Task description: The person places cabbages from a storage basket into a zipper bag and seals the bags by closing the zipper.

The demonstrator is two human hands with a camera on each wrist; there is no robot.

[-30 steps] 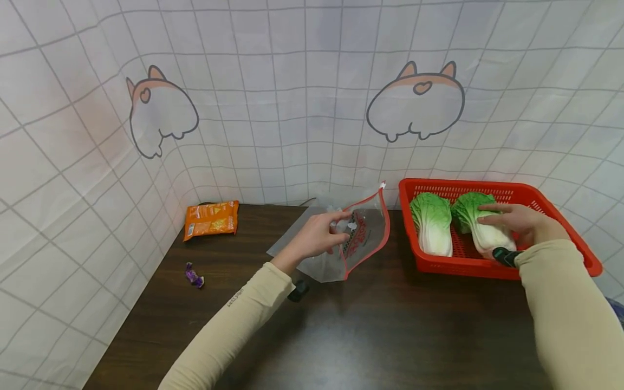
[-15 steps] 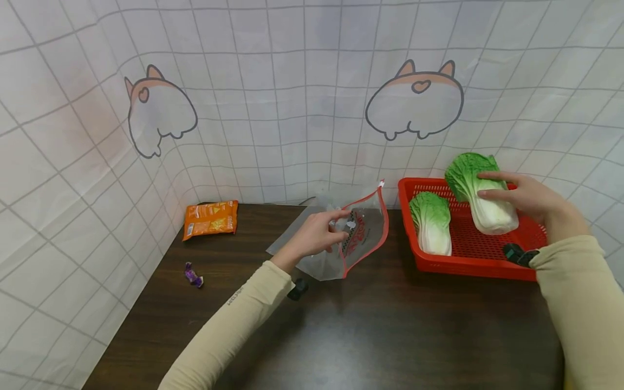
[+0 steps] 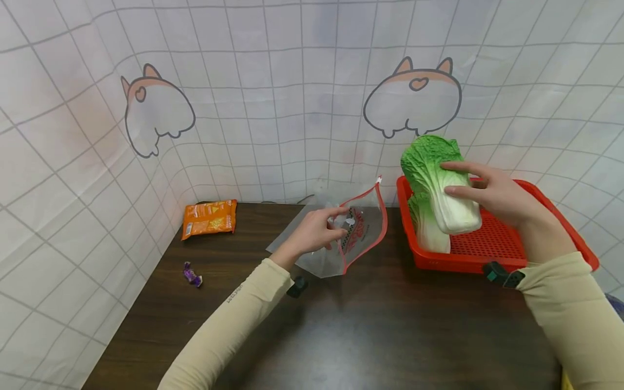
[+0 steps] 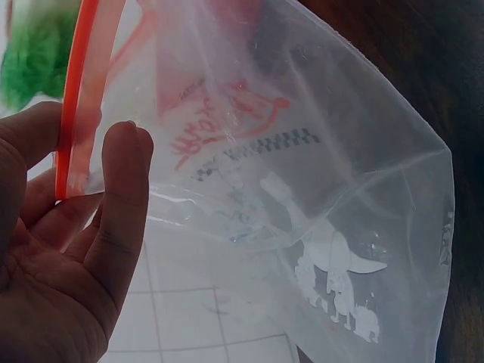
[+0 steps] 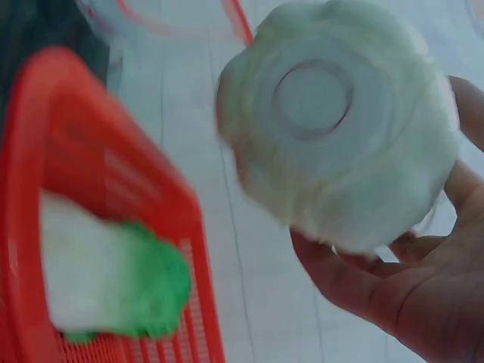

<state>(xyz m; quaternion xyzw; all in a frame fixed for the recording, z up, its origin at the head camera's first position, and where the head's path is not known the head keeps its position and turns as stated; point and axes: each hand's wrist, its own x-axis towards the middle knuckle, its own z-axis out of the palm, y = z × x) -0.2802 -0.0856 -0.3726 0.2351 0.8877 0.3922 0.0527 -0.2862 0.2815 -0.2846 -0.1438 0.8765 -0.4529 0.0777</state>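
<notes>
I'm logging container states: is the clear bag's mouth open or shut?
Open. In the head view, the red edges of the clear bag bow apart, with a gap between.

Left arm (image 3: 236, 319) and right arm (image 3: 575, 314) reach forward, left fingers (image 3: 335, 210) pinching, right fingers (image 3: 463, 167) curved in a grip.

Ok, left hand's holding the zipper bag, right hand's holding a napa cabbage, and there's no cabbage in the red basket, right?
Not quite: one napa cabbage lies in the red basket, as the right wrist view shows. The left hand holds the zipper bag, the right hand another cabbage.
</notes>
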